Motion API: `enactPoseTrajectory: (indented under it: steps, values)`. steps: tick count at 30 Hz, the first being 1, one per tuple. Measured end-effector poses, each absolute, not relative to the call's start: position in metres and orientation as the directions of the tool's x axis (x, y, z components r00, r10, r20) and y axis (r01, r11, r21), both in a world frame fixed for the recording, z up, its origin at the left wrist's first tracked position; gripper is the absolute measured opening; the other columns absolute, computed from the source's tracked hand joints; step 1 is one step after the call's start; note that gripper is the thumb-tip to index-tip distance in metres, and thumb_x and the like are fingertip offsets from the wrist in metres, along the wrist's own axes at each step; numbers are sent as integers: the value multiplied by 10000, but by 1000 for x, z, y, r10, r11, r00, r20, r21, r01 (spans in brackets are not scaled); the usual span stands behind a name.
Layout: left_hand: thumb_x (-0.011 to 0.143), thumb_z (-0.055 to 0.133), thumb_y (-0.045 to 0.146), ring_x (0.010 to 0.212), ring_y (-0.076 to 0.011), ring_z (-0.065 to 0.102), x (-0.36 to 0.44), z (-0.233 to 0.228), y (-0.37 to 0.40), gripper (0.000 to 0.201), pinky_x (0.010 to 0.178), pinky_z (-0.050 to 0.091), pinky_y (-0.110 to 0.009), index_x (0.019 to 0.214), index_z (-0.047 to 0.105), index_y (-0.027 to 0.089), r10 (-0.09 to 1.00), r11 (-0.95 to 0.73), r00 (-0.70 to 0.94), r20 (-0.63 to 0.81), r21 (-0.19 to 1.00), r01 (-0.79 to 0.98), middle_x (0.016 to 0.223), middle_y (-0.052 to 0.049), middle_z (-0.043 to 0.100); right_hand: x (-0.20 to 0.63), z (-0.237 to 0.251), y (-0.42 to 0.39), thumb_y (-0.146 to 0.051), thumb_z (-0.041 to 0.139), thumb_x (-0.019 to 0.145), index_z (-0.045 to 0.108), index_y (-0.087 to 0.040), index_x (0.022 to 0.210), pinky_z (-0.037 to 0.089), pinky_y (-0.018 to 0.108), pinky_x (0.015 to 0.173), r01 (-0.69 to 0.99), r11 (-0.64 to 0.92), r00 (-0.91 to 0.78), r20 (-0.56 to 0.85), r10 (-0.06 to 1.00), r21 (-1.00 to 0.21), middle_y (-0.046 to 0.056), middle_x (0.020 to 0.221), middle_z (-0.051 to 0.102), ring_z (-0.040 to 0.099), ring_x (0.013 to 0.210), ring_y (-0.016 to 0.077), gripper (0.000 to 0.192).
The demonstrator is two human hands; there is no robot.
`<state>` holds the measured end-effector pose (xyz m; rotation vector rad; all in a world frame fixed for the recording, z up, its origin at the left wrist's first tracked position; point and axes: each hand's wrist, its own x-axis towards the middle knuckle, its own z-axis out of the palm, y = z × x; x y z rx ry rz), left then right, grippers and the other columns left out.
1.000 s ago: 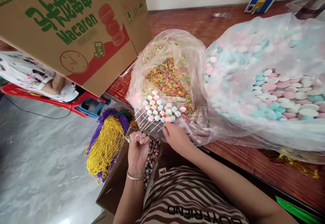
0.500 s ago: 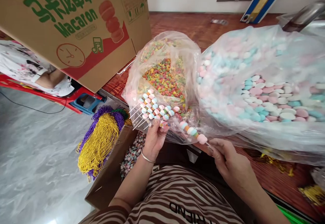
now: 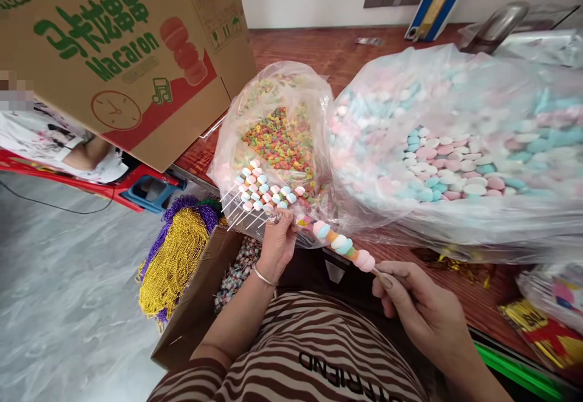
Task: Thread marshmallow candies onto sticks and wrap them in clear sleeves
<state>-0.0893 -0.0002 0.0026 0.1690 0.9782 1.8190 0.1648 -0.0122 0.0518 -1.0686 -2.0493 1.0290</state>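
Observation:
My right hand [image 3: 416,302] is closed in a pinch on the stick of a marshmallow skewer [image 3: 342,244]. Pink, white and blue marshmallows alternate with small orange and green pieces along it. The skewer's far tip meets a small wrapper with a pink and yellow print [image 3: 304,222], pinched by my left hand [image 3: 279,241]. How far the tip sits inside the wrapper, I cannot tell. Just beyond my left fingers, several finished marshmallow skewers [image 3: 264,192] lie side by side on a clear bag of colourful ring-shaped candies [image 3: 285,141], white sticks pointing left.
A large bag of marshmallows [image 3: 460,159] covers the table's right part. A Macaron carton [image 3: 136,74] stands at left, near a seated person's arm [image 3: 88,153]. Below are an open box [image 3: 182,323] of small wrapped pieces and gold bead strands [image 3: 175,262].
The skewer has come closer to my left hand, its tip now at the printed wrapper. My view has shifted slightly to the right. The laid-out skewers stay in place.

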Motion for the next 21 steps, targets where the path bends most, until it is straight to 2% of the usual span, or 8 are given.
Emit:
enactPoseTrajectory:
  steps: [8, 11, 14, 21]
  values:
    - [574, 955, 389, 554, -56, 453, -80, 8, 3, 464, 530, 383, -191, 593, 551, 161, 832, -163, -512, -216, 785, -597, 602, 56, 496, 174, 60, -13, -284, 539, 1005, 654, -248, 1037, 479, 179, 476, 474, 519, -486, 281, 828, -711, -41, 683, 711, 644, 489, 96, 124]
    - [589, 947, 374, 558, -60, 447, -79, 12, 2, 435, 536, 369, -189, 586, 567, 163, 836, -169, -520, -175, 819, -548, 585, 58, 496, 177, 59, -12, -268, 567, 987, 673, -256, 1016, 517, 189, 560, 480, 513, -470, 285, 835, -711, -23, 768, 746, 686, 589, 113, 110]
    - [575, 952, 364, 581, -71, 461, -79, 15, 1, 406, 571, 388, -199, 584, 598, 165, 841, -185, -528, -120, 853, -488, 590, 49, 522, 179, 56, -11, -271, 595, 969, 680, -251, 988, 529, 215, 616, 466, 428, -432, 223, 874, -774, 1, 819, 734, 679, 664, 137, 90]
    - [568, 956, 378, 627, -93, 491, -79, 14, 3, 390, 597, 404, -216, 577, 632, 161, 876, -194, -478, -58, 866, -461, 625, 17, 549, 182, 47, -11, -398, 594, 969, 684, -213, 909, 460, 242, 553, 407, 144, -387, -28, 922, -902, 9, 720, 633, 554, 613, 138, 215]
